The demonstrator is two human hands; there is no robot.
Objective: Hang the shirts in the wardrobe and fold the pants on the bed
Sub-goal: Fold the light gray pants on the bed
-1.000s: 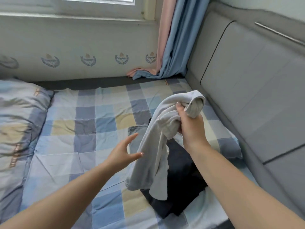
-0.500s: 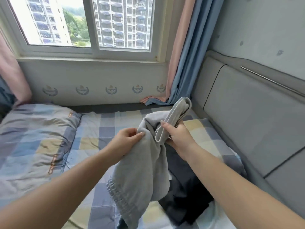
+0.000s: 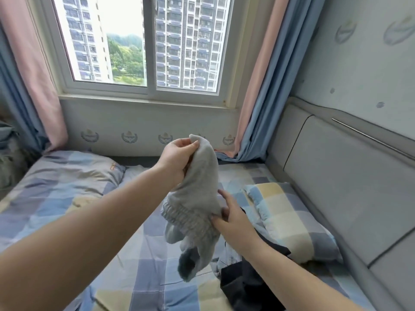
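A person stands at the near side of a bed (image 3: 143, 261) covered with a checked sheet in blue, grey and pale yellow, and holds a bunched grey garment (image 3: 198, 198) in the air above the middle of it. The left hand (image 3: 177, 158) is raised, its fingers and thumb curled round the top of the garment, pinching a fold of cloth near the peak. The right hand (image 3: 231, 217) is lower and to the right, with its fingers closed on the garment's ribbed elastic band (image 3: 186, 217), which runs across the lower part of the bundle. Below the band the cloth hangs loose and twisted, clear of the sheet, with a darker patch at its lowest end. Whether the garment is pants or a shirt cannot be told for sure, though the gathered band looks like a waistband. Under the right forearm a dark piece of clothing (image 3: 242, 286) lies crumpled on the bed, touching the near edge of a checked pillow (image 3: 289, 221) that rests against the padded grey headboard (image 3: 350, 180) on the right. A second checked pillow or folded quilt (image 3: 65, 176) lies on the far left of the bed. Beyond the bed a window (image 3: 143, 43) shows tall apartment blocks and trees, with pink and blue curtains (image 3: 262, 90) hanging on both sides.
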